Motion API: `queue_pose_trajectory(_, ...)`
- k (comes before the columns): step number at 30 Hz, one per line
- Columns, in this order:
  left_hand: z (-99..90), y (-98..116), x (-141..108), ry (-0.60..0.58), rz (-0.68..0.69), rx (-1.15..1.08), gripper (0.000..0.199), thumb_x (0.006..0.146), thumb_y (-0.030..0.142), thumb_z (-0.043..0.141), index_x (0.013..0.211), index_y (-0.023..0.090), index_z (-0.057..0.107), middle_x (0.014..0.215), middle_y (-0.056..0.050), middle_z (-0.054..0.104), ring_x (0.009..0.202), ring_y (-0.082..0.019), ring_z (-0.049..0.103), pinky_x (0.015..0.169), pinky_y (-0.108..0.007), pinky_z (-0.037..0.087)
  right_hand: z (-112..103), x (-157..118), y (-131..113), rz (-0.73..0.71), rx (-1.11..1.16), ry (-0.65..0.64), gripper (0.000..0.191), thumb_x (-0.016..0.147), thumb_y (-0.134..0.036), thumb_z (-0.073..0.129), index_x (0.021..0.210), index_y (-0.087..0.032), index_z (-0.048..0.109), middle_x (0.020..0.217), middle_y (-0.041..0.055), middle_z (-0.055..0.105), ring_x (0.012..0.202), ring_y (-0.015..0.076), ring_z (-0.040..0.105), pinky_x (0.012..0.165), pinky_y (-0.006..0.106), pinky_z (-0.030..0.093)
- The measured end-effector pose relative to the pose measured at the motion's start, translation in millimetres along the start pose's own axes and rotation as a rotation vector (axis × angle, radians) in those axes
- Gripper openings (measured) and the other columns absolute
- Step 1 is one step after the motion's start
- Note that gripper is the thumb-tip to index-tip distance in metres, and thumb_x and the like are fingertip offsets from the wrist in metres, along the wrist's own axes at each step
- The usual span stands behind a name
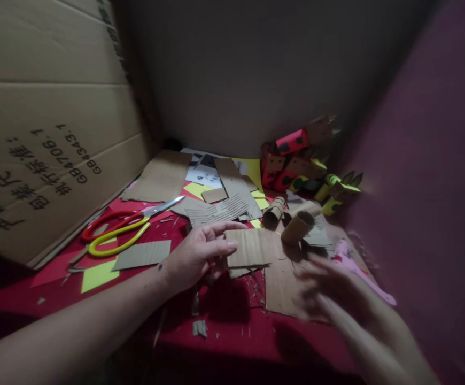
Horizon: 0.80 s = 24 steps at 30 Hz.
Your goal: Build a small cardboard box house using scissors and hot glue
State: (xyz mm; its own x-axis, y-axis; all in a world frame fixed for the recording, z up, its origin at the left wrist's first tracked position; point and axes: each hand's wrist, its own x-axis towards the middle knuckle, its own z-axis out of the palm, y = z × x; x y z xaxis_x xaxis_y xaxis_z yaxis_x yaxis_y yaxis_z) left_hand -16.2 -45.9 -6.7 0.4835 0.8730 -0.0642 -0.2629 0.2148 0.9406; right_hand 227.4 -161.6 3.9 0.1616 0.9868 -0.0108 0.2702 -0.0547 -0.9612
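My left hand (204,251) pinches a small rectangular cardboard piece (249,247) by its left edge, thumb on top, above the red table. On the right, my right hand (336,294) is blurred by motion; its fingers look stretched out and apart, with nothing seen between them. It hovers over a larger flat cardboard sheet (278,289). Just beyond that hand stands a brown cardboard tube (297,227), tilted a little. Another tube (274,213), darker at its mouth, lies to its left. A pink glue gun (363,275) rests beside my right hand.
Scissors with red and yellow handles (136,227) lie at left. Cardboard scraps (216,208), yellow paper (100,275) and shreds cover the red tabletop (232,331). Painted tube figures (292,155) stand at the back right. A large printed carton (56,133) walls the left side.
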Motion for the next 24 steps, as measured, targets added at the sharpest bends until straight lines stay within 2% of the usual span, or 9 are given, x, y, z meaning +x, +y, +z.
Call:
queue_pose_trajectory(2,-0.9,-2,1,-0.018,0.000,0.027,0.044,0.074,0.030,0.072,0.115,0.017,0.062,0.073,-0.003,0.065,0.037,-0.004,0.046,0.032,-0.014,0.038,17,40,-16,-0.066,0.235,-0.199,0.058,0.079,-0.037,0.071,0.134,-0.037,0.051,0.128,0.0069,0.061,0.098,0.0240,0.067,0.072,0.037,0.062)
queue_pose_trajectory(4,-1.5,-5,2,-0.024,0.011,0.060,0.043,0.076,0.031,0.070,0.117,0.019,0.061,0.075,-0.003,0.065,0.038,-0.005,0.047,0.033,-0.014,0.038,34,72,-24,-0.035,0.376,-0.396,0.068,0.071,-0.028,0.077,0.133,-0.035,0.052,0.128,0.0072,0.061,0.087,0.0200,0.068,0.061,0.031,0.061)
queue_pose_trajectory(6,-1.6,-6,2,-0.017,0.016,0.094,0.041,0.078,0.032,0.068,0.117,0.020,0.061,0.077,-0.003,0.065,0.040,-0.004,0.047,0.035,-0.014,0.038,47,92,-24,-0.001,0.419,-0.522,0.057,0.071,-0.025,0.078,0.126,-0.031,0.060,0.116,0.0060,0.067,0.073,0.0152,0.068,0.057,0.028,0.059)
queue_pose_trajectory(8,-1.0,-7,1,0.003,0.021,0.127,0.040,0.082,0.035,0.064,0.118,0.019,0.061,0.077,-0.003,0.064,0.042,-0.005,0.049,0.038,-0.015,0.040,55,102,-20,0.021,0.434,-0.565,0.040,0.074,-0.027,0.076,0.113,-0.027,0.068,0.104,0.0049,0.071,0.067,0.0135,0.067,0.056,0.027,0.058)
queue_pose_trajectory(12,-0.3,0,0,-0.039,0.048,0.241,0.055,0.088,0.050,0.053,0.131,0.016,0.052,0.070,-0.003,0.062,0.047,-0.009,0.053,0.043,-0.019,0.041,61,115,-15,0.093,0.525,-0.455,0.025,0.069,-0.027,0.080,0.091,-0.018,0.073,0.086,0.0049,0.075,0.070,0.0152,0.069,0.062,0.025,0.057)
queue_pose_trajectory(14,0.0,8,4,-0.110,0.073,0.272,0.061,0.084,0.047,0.062,0.136,0.017,0.047,0.074,-0.003,0.064,0.055,-0.011,0.057,0.047,-0.020,0.043,63,122,-14,0.114,0.584,-0.392,0.030,0.066,-0.029,0.082,0.091,-0.017,0.072,0.077,0.0040,0.074,0.062,0.0146,0.067,0.055,0.024,0.055)
queue_pose_trajectory(16,1.1,18,11,-0.116,0.076,0.301,0.058,0.077,0.038,0.072,0.128,0.018,0.053,0.077,-0.002,0.063,0.061,-0.012,0.058,0.047,-0.019,0.042,66,127,-14,0.095,0.564,-0.366,0.034,0.066,-0.032,0.081,0.094,-0.016,0.070,0.071,0.0024,0.072,0.050,0.0123,0.062,0.043,0.021,0.049)
queue_pose_trajectory(20,5.3,27,29,0.073,0.051,0.381,0.021,0.082,0.033,0.065,0.088,0.014,0.065,0.053,0.004,0.053,0.040,-0.007,0.044,0.038,-0.018,0.030,73,126,-15,0.033,0.389,-0.290,0.035,0.070,-0.038,0.077,0.095,-0.017,0.063,0.062,-0.0030,0.065,0.039,0.0088,0.051,0.028,0.017,0.037)
queue_pose_trajectory(24,5.3,20,41,0.201,0.147,0.350,0.021,0.081,0.033,0.062,0.071,0.015,0.058,0.061,0.002,0.055,0.050,-0.008,0.051,0.047,-0.019,0.039,76,120,-12,-0.022,0.374,-0.194,0.044,0.069,-0.043,0.077,0.098,-0.019,0.054,0.052,-0.0104,0.055,0.032,0.0053,0.044,0.028,0.015,0.035)
